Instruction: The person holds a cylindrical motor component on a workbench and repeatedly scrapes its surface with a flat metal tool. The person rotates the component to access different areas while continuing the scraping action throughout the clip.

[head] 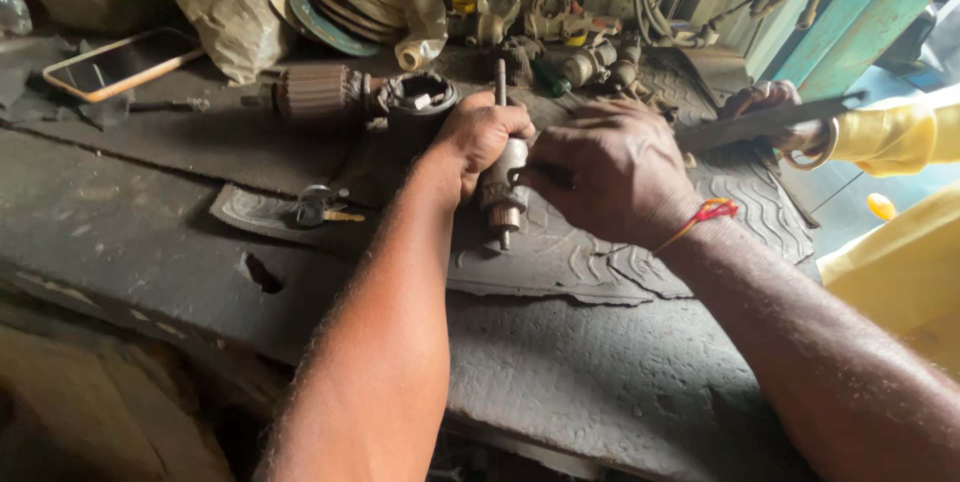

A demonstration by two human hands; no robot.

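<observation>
— What is the person at the bench holding?

— The left hand (485, 132) is wrapping its fingers tight around a small motor armature (503, 192), holding it upright over the dark rubber mat (620, 252). The thin shaft is sticking up above the knuckles, and the lower end with its short spindle is poking out below the palm, just above the mat.

— And the other hand?

— The right hand (610, 167) is pressing in against the armature from the side, fingers curled inward. I'm seeing only the back of it, so I cannot tell whether those fingers are pinching a tool or just the armature itself. A red thread (705, 214) is looping round that wrist.

— Anything lying near them?

— Behind the left hand, another ribbed armature (315, 92) is lying on its side beside a round black housing (420, 97). A small bunch of keys (322, 207) is resting on the mat's left corner. Farther back on the left, a phone (120, 62) is lying face up on the workbench (130, 232).

— Is someone else there?

— Yes, at the right edge a second person in a yellow sleeve (895, 137) is standing by; their hand (775, 112) is resting near a long flat metal file (770, 122), well apart from the armature.
</observation>
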